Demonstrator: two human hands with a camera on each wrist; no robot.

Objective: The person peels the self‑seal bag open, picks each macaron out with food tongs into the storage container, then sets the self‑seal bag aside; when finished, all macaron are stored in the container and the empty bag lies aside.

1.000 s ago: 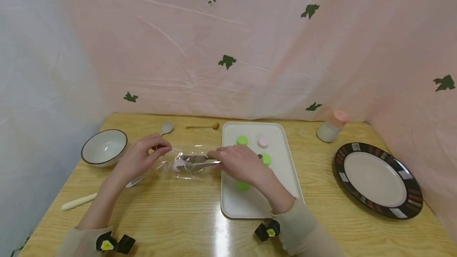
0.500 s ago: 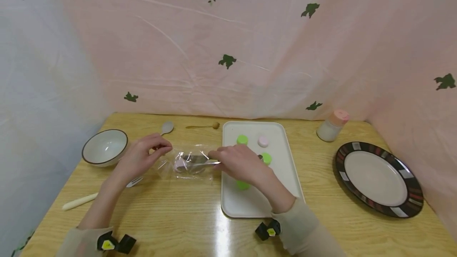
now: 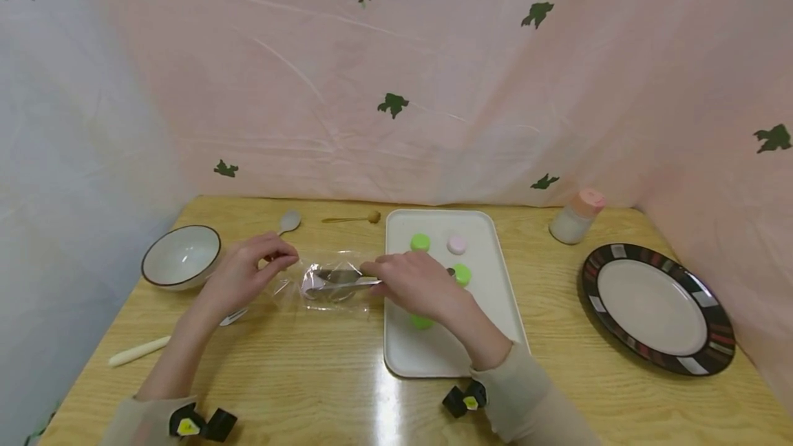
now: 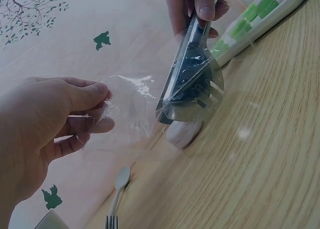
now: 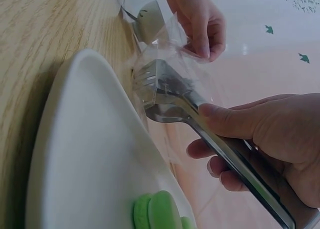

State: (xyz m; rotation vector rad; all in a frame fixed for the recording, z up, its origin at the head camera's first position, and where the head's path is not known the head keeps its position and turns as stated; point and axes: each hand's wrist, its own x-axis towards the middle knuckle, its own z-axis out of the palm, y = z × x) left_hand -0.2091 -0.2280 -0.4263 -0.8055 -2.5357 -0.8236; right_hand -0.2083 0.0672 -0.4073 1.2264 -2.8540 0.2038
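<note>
My left hand pinches the edge of a clear plastic bag between thumb and fingers. In my right hand I grip metal serving tongs, with one slotted, fork-like head. The tong heads reach into the bag from its right side. A pale pink macaron lies by the tong tips, seen through the film. To the right, partly under my right forearm, is a white tray bearing several green macarons and another pink macaron.
A dark-rimmed bowl stands at the left, near a spoon, a fork and a cream-coloured handle. A thin golden utensil lies at the back. Further right are a pink-lidded jar and a patterned plate.
Both hands stay almost in place, on the bag and the tongs. The tong heads shift slightly around the pink macaron; the head view tilts a little.
</note>
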